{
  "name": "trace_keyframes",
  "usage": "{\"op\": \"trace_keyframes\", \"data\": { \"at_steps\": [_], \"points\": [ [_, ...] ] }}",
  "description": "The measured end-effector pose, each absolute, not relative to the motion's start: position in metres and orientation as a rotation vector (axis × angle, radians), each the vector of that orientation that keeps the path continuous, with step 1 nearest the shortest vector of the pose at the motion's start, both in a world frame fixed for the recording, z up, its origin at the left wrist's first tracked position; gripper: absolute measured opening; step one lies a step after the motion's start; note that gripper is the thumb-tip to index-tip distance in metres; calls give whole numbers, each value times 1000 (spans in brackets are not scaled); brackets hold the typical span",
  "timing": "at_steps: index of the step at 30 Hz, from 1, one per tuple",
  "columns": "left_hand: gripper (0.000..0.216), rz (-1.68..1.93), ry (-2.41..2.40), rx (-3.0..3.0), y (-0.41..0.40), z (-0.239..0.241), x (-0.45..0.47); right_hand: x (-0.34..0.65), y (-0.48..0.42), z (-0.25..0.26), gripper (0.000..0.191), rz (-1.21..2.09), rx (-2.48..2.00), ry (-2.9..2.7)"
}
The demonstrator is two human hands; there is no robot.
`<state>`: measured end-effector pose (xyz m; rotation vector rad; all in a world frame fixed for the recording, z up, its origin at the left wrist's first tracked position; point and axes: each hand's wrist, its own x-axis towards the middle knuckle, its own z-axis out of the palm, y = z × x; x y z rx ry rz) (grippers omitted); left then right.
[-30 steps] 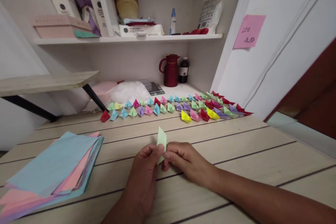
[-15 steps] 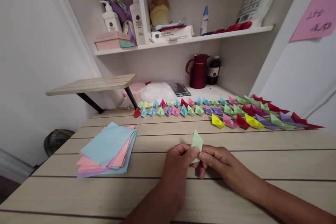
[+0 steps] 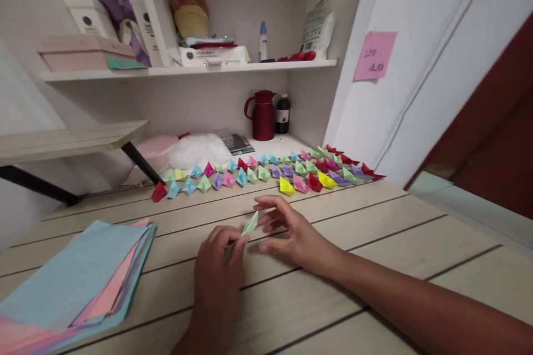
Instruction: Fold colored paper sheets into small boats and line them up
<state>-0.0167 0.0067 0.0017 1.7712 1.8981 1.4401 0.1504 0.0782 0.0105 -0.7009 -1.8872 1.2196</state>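
A small folded piece of light green paper point(image 3: 250, 224) is pinched by its lower end between the thumb and fingers of my left hand point(image 3: 219, 266). Its long narrow side faces up, tilted to the right. Beside its right tip, my right hand point(image 3: 297, 238) is open, thumb and fingers spread apart around that end; whether a fingertip touches the paper I cannot tell. Beyond both hands stand rows of small folded paper boats, among them a yellow boat point(image 3: 286, 186) and a red boat point(image 3: 159, 192).
A stack of coloured paper sheets point(image 3: 62, 272), light blue on top, lies at the left of the wooden table point(image 3: 333, 310). A raised wooden shelf point(image 3: 70, 138) on black legs stands behind it. At the back are a dark red jug point(image 3: 264, 116) and a dark bottle point(image 3: 282, 113).
The head view has swung to the right. My right hand has let go of the green paper and spread its fingers. The paper has turned from upright to leaning right in my left hand.
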Motion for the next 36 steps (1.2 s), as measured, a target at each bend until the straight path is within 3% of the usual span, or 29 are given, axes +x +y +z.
{"op": "trace_keyframes", "data": {
  "at_steps": [3,7,13,27,36],
  "points": [
    [15,1329,1887,2212,4,2,-13,154,76,15,61,859,-634,-2045],
    [20,1217,1861,2617,3,2,-9,157,76,15,10,355,-540,-2308],
    [14,972,1805,2872,6,-5,-21,156,79,10,20,-119,-523,-2454],
    [29,934,1917,2546,13,-13,-23,152,82,3,27,-211,-583,-2529],
    [33,1004,1860,2535,15,-8,-22,155,89,-2,7,-138,-501,-2598]
  ]
}}
